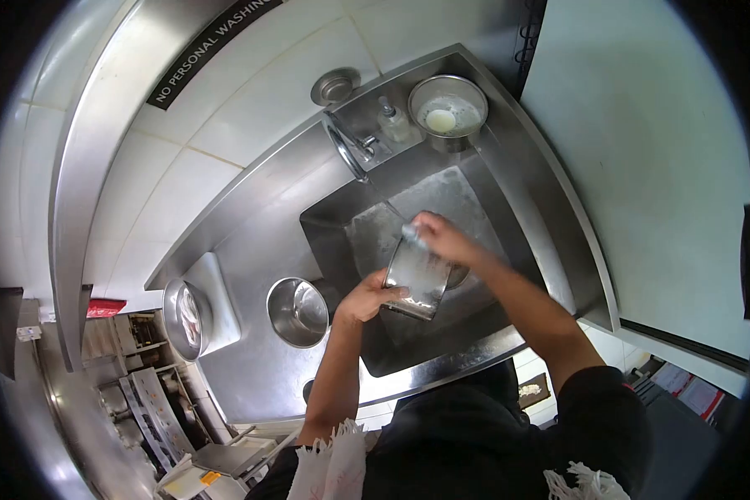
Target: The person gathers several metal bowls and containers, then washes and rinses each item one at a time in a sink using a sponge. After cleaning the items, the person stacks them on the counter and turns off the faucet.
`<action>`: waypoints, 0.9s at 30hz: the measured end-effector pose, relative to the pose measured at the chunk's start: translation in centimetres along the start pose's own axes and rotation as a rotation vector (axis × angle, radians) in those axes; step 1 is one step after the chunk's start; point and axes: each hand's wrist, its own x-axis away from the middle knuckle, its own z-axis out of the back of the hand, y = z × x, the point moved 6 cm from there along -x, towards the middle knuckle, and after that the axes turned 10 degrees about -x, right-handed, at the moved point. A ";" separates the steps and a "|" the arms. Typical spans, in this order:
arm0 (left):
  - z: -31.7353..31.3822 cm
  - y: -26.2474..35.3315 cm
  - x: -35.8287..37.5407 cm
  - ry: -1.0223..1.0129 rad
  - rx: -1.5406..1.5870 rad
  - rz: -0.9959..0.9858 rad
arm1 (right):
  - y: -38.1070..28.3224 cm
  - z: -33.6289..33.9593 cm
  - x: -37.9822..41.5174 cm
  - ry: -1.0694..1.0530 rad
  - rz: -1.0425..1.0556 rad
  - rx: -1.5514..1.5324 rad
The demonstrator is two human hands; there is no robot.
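Over the sink (325, 242), my left hand (367, 297) grips the near left edge of a rectangular steel container (418, 275), thumb across its side. The container is tilted and wet. At its far end my right hand (443, 237) is closed, slightly smeared by motion. A pale, whitish patch shows at its fingertips; whether it is a scrubber or splashing water I cannot make out. A thin stream of water runs from the curved tap (346, 150) toward that end of the container.
A steel bowl of soapy-looking liquid (447, 110) stands at the sink's back corner beside a pump bottle (393, 122). On the left counter are a round steel pot (297, 312), another steel bowl with pale contents (187, 320) and a white board (217, 304).
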 end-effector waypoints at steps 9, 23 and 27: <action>-1.9 -1.6 -2.0 0.275 0.954 -0.294 | 9.3 -3.2 7.8 0.449 -0.687 -1.412; 1.1 -1.9 -3.8 0.734 0.206 0.025 | -5.9 -2.1 1.3 0.362 0.305 0.257; 1.5 -1.5 -3.1 0.676 0.367 -0.202 | 4.6 -1.6 -3.6 0.211 -0.260 -0.774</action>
